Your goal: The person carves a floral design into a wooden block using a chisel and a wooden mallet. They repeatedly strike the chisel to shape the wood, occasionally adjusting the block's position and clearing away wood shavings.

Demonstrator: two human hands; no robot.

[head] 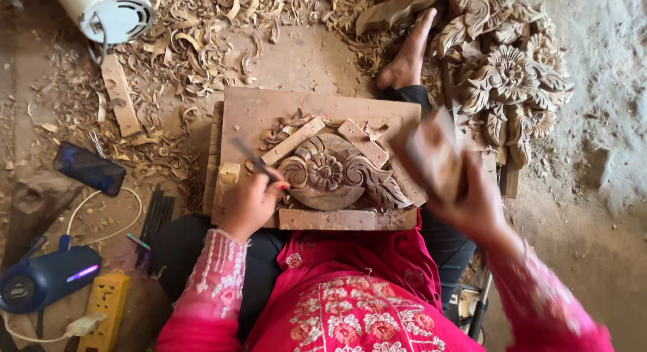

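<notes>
A carved wooden flower piece (331, 172) lies wedged between small wood strips on a flat board (251, 109) in front of me. My left hand (251, 202) grips a thin chisel (257, 159), its tip resting at the left edge of the carving. My right hand (472, 205) is raised to the right of the board and holds a blurred wooden mallet block (433, 154). My bare foot (406, 58) rests beyond the board's far right corner.
Wood shavings (195, 35) cover the floor behind the board. Finished floral carvings (507, 69) are stacked at the upper right. On the left lie a phone (89, 167), a blue speaker (42, 279), a yellow power strip (105, 305), several spare chisels (155, 224) and a white fan (108, 12).
</notes>
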